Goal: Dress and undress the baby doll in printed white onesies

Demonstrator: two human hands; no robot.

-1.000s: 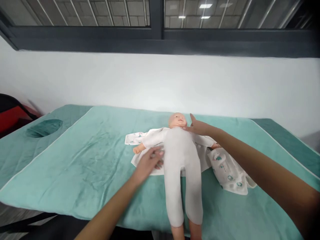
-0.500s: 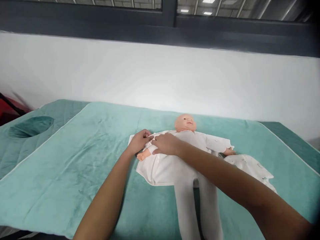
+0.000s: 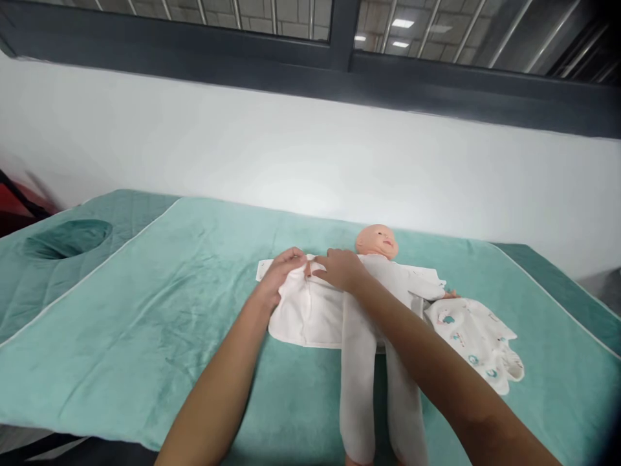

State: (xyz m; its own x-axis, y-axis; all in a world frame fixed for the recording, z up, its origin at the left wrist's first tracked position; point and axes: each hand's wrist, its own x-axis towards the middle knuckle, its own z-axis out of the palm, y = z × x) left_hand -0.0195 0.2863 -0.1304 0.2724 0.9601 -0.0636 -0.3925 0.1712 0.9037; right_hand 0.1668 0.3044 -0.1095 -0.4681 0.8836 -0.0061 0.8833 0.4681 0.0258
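Observation:
A baby doll (image 3: 377, 241) in a white bodysuit (image 3: 358, 382) lies on its back, legs toward me. Under its upper body is spread a small white baby shirt (image 3: 315, 320) with a printed outer side. My left hand (image 3: 283, 270) pinches the shirt's edge near its sleeve opening. Close beside it, my right hand (image 3: 339, 268) is closed over the doll's arm on the left side, which it mostly hides. A bit of the doll's skin-coloured hand (image 3: 308, 268) shows between my hands. The doll's other arm (image 3: 427, 288) stretches out to the right.
A printed white baby garment (image 3: 478, 340) lies crumpled at the doll's right-hand side. Green velvety covering (image 3: 145, 310) spreads over the bed, with a round hole (image 3: 68, 239) at its left end. Behind stand a white wall (image 3: 242, 149) and a dark window frame (image 3: 218, 61).
My right hand went from beside the doll's neck across to its arm on the left. My left hand rose from the doll's side and took hold of the shirt. The view shifted.

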